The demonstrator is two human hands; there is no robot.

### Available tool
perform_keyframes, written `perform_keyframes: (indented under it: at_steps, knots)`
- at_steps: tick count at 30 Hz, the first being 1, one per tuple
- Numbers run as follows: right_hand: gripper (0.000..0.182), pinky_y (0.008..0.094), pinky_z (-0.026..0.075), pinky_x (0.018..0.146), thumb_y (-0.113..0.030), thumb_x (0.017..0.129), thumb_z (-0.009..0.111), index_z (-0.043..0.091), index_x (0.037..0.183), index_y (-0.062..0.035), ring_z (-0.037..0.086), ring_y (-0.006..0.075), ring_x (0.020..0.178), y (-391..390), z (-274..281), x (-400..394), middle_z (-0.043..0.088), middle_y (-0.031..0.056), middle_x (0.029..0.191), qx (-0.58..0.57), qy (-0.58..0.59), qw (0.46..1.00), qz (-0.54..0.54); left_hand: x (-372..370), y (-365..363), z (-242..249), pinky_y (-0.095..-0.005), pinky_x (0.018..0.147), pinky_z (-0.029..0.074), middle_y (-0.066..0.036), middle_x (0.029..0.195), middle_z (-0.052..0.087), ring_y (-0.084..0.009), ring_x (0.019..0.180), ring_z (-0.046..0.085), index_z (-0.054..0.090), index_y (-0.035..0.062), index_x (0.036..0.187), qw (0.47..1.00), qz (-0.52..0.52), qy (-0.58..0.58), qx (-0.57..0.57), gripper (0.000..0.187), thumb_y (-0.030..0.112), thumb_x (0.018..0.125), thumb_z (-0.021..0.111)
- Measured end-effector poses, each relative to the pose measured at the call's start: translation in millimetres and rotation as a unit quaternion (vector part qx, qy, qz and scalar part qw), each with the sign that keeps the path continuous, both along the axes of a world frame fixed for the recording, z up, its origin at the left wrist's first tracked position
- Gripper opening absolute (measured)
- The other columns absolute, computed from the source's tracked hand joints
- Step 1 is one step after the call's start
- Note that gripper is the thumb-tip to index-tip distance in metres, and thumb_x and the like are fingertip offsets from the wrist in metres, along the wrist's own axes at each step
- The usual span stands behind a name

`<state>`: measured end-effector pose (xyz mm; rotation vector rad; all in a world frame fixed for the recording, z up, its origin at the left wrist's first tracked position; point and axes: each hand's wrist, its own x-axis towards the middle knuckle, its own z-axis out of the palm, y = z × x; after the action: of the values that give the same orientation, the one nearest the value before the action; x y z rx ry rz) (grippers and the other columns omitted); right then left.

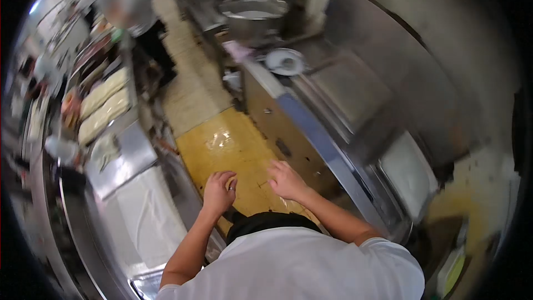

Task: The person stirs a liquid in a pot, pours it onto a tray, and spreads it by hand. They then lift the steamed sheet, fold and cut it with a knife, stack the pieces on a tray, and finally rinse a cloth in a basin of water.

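Observation:
Both of my hands are held out in front of my body, above the yellow floor (pixel 216 139). My left hand (pixel 219 191) has loosely curled fingers with a gap between thumb and fingers, and nothing shows in it. Across from it, my right hand (pixel 287 180) has its fingers apart, slightly blurred, and holds nothing. The steel counter with a white cloth (pixel 144 219) lies to the left of my left hand. A steel counter edge (pixel 316 128) runs to the right of my right hand.
A large metal pot (pixel 254 14) and a white plate (pixel 285 61) stand at the upper right. Long pale dough-like slabs (pixel 105 114) lie on the left counter. Another person (pixel 130 8) stands in the aisle ahead. A white tray (pixel 408 172) is at the right.

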<state>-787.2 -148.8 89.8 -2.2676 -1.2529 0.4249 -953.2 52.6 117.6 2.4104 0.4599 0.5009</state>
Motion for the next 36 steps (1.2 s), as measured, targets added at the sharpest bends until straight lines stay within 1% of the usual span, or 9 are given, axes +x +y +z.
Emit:
perform_keyframes:
  at_steps: [9,13,19,23,26,27,31,34,36]
  knots:
    - [0.044,0.0488,0.037,0.116,-0.021,0.089,0.064,0.065,0.126,0.0019,0.049,0.0442,0.134,-297,-12,47,0.053,0.0282,0.144,-0.004,0.016,0.945,-0.327,154,-231,-5,-0.0454,0.09,0.053,-0.016,0.109,0.072,-0.0379,0.103,0.065,0.072,0.0038,0.103,0.965,-0.258,-0.016,-0.043,0.018,0.009,0.085,0.072]
    - [0.043,0.0487,0.038,0.116,-0.023,0.089,0.065,0.066,0.126,-0.001,0.049,0.0469,0.133,-392,-4,40,0.053,0.0274,0.144,0.003,0.026,0.881,-0.472,202,-316,-5,-0.0461,0.09,0.053,-0.017,0.107,0.072,-0.0389,0.101,0.066,0.072,0.0041,0.1,0.911,-0.408,-0.016,-0.057,0.018,0.005,0.083,0.073]
    - [0.043,0.047,0.041,0.113,-0.02,0.087,0.067,0.067,0.125,0.0001,0.054,0.0424,0.129,-494,-21,35,0.06,0.0259,0.137,0.009,-0.035,0.785,-0.618,291,-401,-26,-0.0467,0.098,0.051,-0.017,0.111,0.072,-0.0386,0.108,0.064,0.072,0.0029,0.104,0.844,-0.536,0.017,0.017,0.021,0.01,0.084,0.074]
    - [0.043,0.0477,0.043,0.111,-0.016,0.085,0.068,0.067,0.125,0.0005,0.054,0.0419,0.129,-554,-31,56,0.061,0.0262,0.135,-0.007,-0.064,0.724,-0.687,363,-460,-44,-0.0468,0.106,0.047,-0.02,0.13,0.064,-0.0388,0.124,0.056,0.066,0.0042,0.12,0.821,-0.563,0.064,0.069,0.037,0.011,0.084,0.071]
    - [0.042,0.0465,0.044,0.111,-0.007,0.082,0.065,0.068,0.124,-0.0016,0.054,0.0415,0.128,-587,-35,79,0.062,0.0252,0.133,-0.044,-0.104,0.691,-0.713,421,-497,-64,-0.0474,0.111,0.043,-0.019,0.145,0.052,-0.0376,0.137,0.047,0.057,0.0033,0.133,0.787,-0.6,0.003,0.144,0.053,0.007,0.082,0.066]
    - [0.043,0.0462,0.044,0.111,-0.005,0.081,0.065,0.069,0.124,-0.0023,0.054,0.0415,0.128,-595,-40,84,0.062,0.0249,0.133,-0.062,-0.117,0.687,-0.714,433,-508,-58,-0.0497,0.112,0.041,-0.018,0.15,0.047,-0.0377,0.142,0.041,0.053,0.0043,0.139,0.778,-0.598,0.049,0.184,0.06,0.006,0.08,0.065]
    - [0.047,0.0451,0.05,0.103,-0.003,0.077,0.062,0.067,0.123,-0.0003,0.061,0.0412,0.117,-610,-52,106,0.063,0.027,0.128,-0.216,-0.204,0.706,-0.643,473,-533,-91,-0.0501,0.109,0.043,-0.018,0.138,0.058,-0.037,0.134,0.05,0.062,0.0062,0.127,0.737,-0.631,0.038,0.238,0.046,0.011,0.082,0.064]
    - [0.037,0.0434,0.055,0.095,-0.008,0.078,0.063,0.072,0.114,-0.0044,0.066,0.0388,0.11,-622,-53,125,0.068,0.0234,0.12,-0.305,-0.05,0.693,-0.652,499,-551,-109,-0.0504,0.1,0.05,-0.02,0.121,0.067,-0.0383,0.117,0.062,0.07,0.0079,0.111,0.705,-0.656,0.098,0.251,0.032,0.018,0.081,0.067]
    - [0.028,0.0457,0.055,0.093,-0.011,0.081,0.061,0.074,0.105,-0.006,0.068,0.0372,0.106,-627,-49,129,0.071,0.0198,0.112,-0.343,-0.012,0.689,-0.639,503,-554,-114,-0.0501,0.093,0.053,-0.02,0.108,0.072,-0.0381,0.105,0.068,0.074,0.0081,0.099,0.699,-0.662,0.131,0.236,0.024,0.02,0.08,0.066]
